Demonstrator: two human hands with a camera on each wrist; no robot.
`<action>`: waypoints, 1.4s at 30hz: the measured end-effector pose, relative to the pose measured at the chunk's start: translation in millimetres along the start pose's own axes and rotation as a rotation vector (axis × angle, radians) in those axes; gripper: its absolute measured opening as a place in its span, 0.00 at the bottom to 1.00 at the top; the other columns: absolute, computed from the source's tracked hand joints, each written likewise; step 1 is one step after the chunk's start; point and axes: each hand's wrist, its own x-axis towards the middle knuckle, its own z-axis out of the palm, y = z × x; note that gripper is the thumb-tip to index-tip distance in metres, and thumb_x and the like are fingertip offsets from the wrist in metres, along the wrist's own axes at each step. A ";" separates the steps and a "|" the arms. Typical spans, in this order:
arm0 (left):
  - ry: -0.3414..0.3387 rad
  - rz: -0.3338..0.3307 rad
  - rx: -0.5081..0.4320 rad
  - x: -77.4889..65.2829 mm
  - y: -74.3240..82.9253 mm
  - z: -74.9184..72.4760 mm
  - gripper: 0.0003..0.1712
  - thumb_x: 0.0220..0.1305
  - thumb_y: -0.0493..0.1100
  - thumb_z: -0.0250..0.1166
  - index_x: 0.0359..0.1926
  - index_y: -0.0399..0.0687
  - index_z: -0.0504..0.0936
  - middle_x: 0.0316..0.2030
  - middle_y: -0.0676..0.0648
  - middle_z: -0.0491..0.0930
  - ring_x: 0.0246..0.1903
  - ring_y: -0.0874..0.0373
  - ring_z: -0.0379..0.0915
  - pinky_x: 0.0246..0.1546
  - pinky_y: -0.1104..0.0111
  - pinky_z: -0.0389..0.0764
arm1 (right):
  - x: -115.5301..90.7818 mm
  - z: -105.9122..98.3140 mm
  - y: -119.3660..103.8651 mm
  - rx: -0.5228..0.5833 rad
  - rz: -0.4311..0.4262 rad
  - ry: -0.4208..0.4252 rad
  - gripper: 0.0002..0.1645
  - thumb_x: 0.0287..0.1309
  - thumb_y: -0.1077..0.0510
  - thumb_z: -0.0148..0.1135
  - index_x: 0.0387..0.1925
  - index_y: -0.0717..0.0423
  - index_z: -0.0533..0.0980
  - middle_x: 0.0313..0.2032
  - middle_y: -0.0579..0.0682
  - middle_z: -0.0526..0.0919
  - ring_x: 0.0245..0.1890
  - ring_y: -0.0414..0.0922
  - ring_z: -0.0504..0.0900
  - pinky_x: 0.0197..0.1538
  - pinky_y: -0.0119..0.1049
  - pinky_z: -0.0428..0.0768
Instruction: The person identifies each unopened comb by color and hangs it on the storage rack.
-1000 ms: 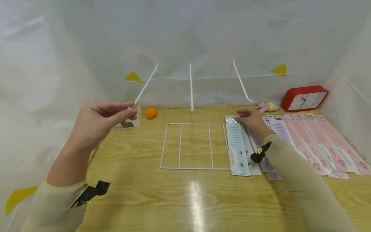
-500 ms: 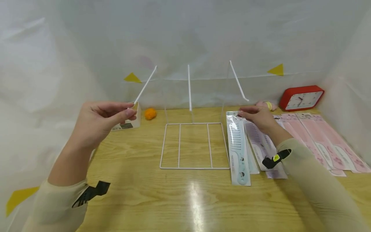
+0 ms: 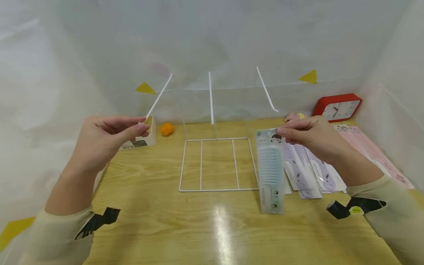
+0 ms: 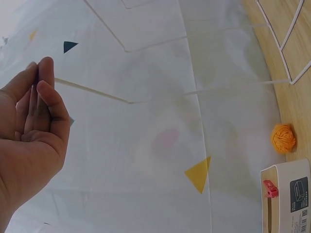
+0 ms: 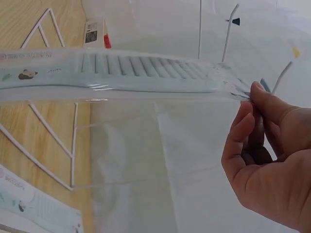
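the left grip [image 3: 107, 139] pinches the tip of the left prong of a white wire rack [image 3: 219, 190]; the rack's rectangular base sits on the wooden table [image 3: 159, 224], and its three prongs reach forward above. the right grip [image 3: 313, 139] pinches the top corner of a packaged pale blue comb [image 3: 272, 173], which hangs near the right side of the base. packaged purple combs [image 3: 299, 171] lie beyond it, with packaged pink combs [image 3: 359, 141] farther right. toward the back are a white box [image 3: 152, 135], an orange ball [image 3: 167, 129] and a red clock [image 3: 338, 108].
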 end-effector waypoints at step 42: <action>0.001 0.142 -0.126 0.5 21.7 -27.6 0.12 0.59 0.24 0.67 0.46 0.25 0.85 0.35 0.48 0.90 0.29 0.60 0.83 0.38 0.78 0.81 | 13.5 192.3 -175.4 -0.275 -0.249 -0.350 0.03 0.55 0.52 0.75 0.31 0.46 0.89 0.28 0.39 0.89 0.30 0.38 0.86 0.39 0.31 0.83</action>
